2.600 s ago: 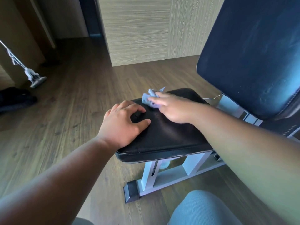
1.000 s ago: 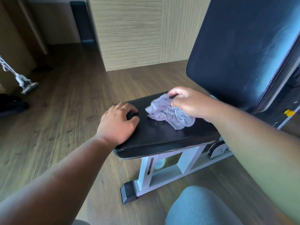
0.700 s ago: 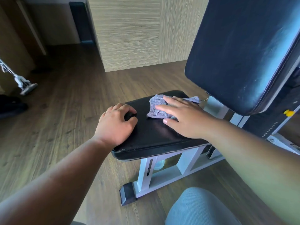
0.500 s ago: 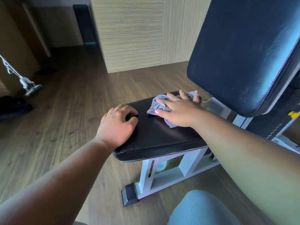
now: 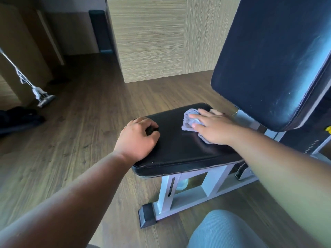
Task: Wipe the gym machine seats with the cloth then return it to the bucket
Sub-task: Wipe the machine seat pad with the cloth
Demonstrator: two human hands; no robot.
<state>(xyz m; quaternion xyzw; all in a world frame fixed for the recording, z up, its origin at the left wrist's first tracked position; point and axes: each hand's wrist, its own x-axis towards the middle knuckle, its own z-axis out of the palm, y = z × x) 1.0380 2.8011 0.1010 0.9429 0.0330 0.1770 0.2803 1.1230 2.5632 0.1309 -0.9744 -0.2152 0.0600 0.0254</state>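
Head view: dark wood-plank floor [image 5: 75,133] across the left and centre, pale striped panel wall [image 5: 161,38] at top. Centre frame, black padded vinyl seat [image 5: 180,145] on a white metal frame [image 5: 189,192]; upright black backrest pad [image 5: 268,56] at upper right. Right hand [image 5: 213,127] flat, fingers straight, pressing a crumpled grey-lilac cloth [image 5: 189,120] onto the seat's far end, likely mid-wipe. Left hand [image 5: 138,140] curled over the seat's left edge, gripping it, probably for bracing. No bucket visible, so nothing to report of contents. Mop [image 5: 35,90] at far left.
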